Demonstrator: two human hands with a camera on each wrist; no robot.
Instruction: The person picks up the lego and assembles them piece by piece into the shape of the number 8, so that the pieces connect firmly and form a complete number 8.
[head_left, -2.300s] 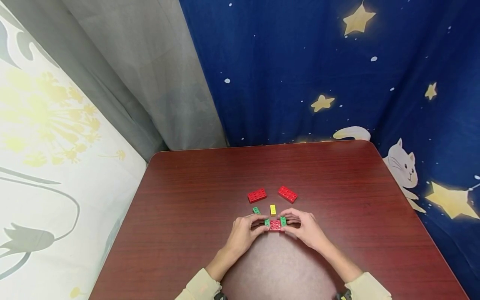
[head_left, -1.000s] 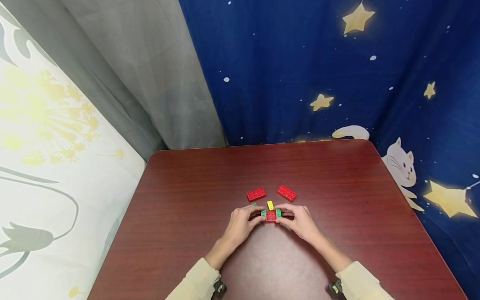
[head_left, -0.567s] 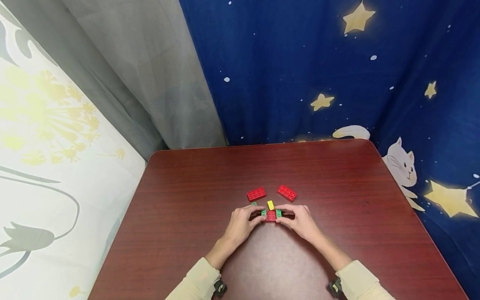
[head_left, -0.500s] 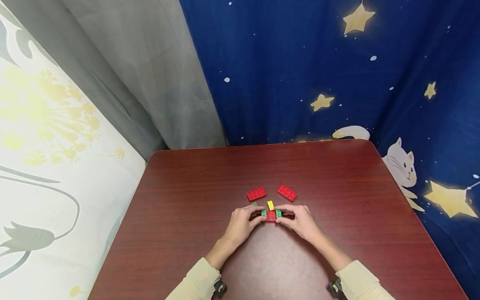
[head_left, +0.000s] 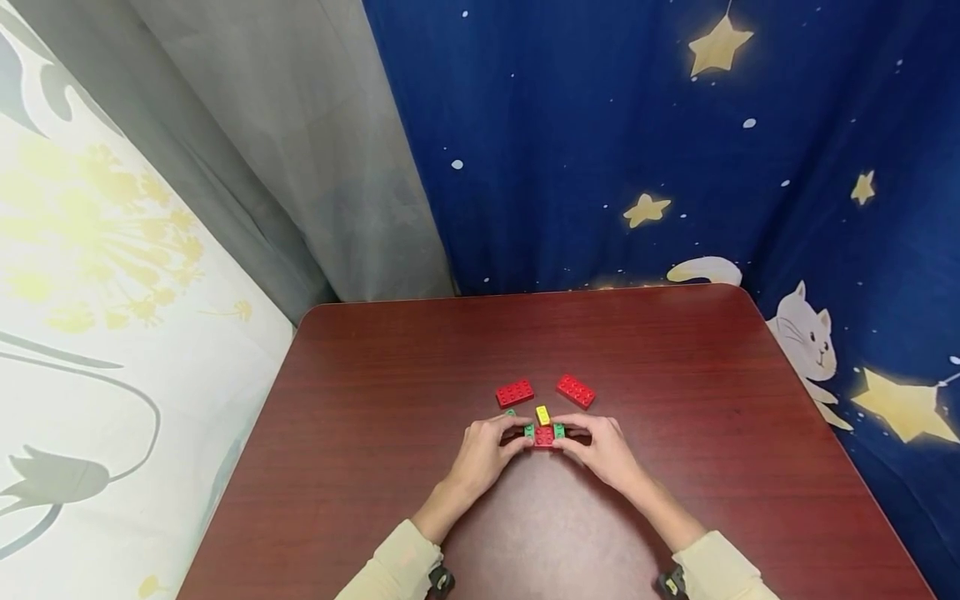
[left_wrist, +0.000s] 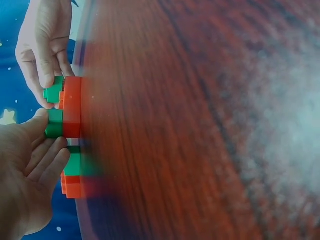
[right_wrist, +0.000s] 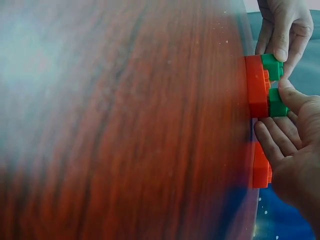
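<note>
The left hand (head_left: 483, 450) pinches the left green two-stud brick (head_left: 529, 432) between thumb and fingers. The right hand (head_left: 606, 446) grips the right green two-stud brick (head_left: 558, 431) in the same way, the two hands facing each other. Both green bricks stand on the studded top of the middle red brick (head_left: 543, 437), one at each end, with bare red studs showing between them. Whether either is pressed fully home cannot be determined. The middle red brick lies studs up on the worktop (head_left: 375, 375), between the hands.

Just beyond it is a yellow two-stud brick (head_left: 542, 415), set lengthwise away from the person; contact between these two cannot be confirmed. A loose green brick (head_left: 510, 412) shows behind the left hand's fingers, partly hidden. Farther back lie the far-left red brick (head_left: 514, 392) and the far-right red brick (head_left: 575, 391), apart from each other, each turned at an angle and studs up.

Pale sleeves (head_left: 393, 562) cover the forearms. Behind the worktop hang a grey curtain (head_left: 300, 150) and a blue curtain (head_left: 562, 125) printed with stars.
</note>
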